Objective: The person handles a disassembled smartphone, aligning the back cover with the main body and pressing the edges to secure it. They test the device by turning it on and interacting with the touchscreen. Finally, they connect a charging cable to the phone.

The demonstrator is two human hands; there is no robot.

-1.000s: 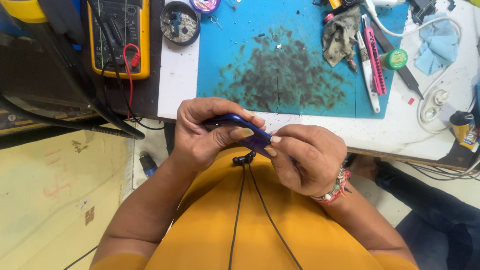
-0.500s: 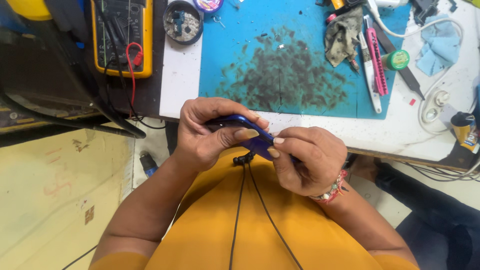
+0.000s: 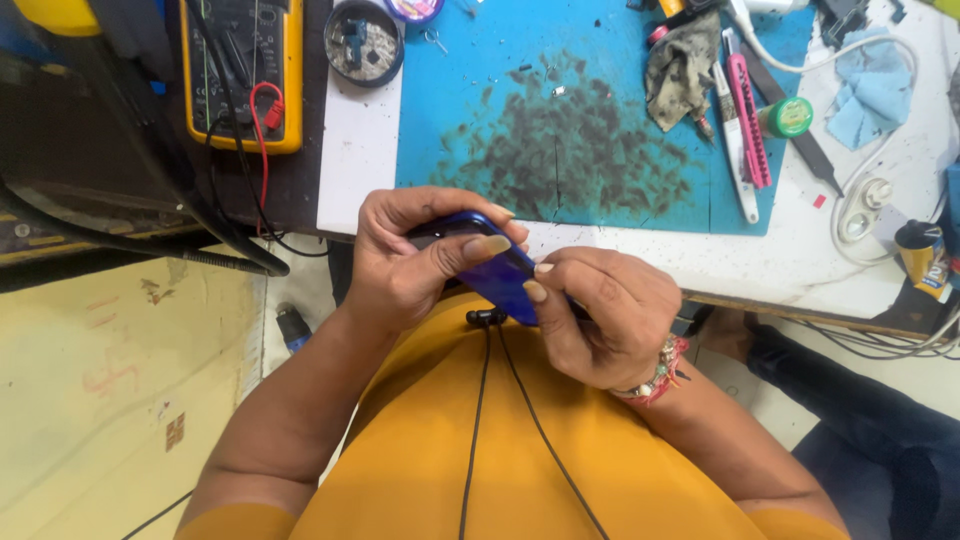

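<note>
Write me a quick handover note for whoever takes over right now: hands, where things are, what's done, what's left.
Left hand: grips the blue phone from its upper end, thumb across its face.
Right hand: holds the lower end, fingertips at its edge.
Phone is held above the lap, off the blue mat; it looks closed.
Pink cutter and yellow multimeter lie untouched on the bench.
Whatever is being done at the edge appears unfinished.

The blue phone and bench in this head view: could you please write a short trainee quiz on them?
1. True or false: both hands grip the blue phone.
2. The yellow multimeter lies toward which hand: A left, B right?
3. What colour is the mat?

Key: 1 true; 2 A; 3 blue, with dark stains.
</note>
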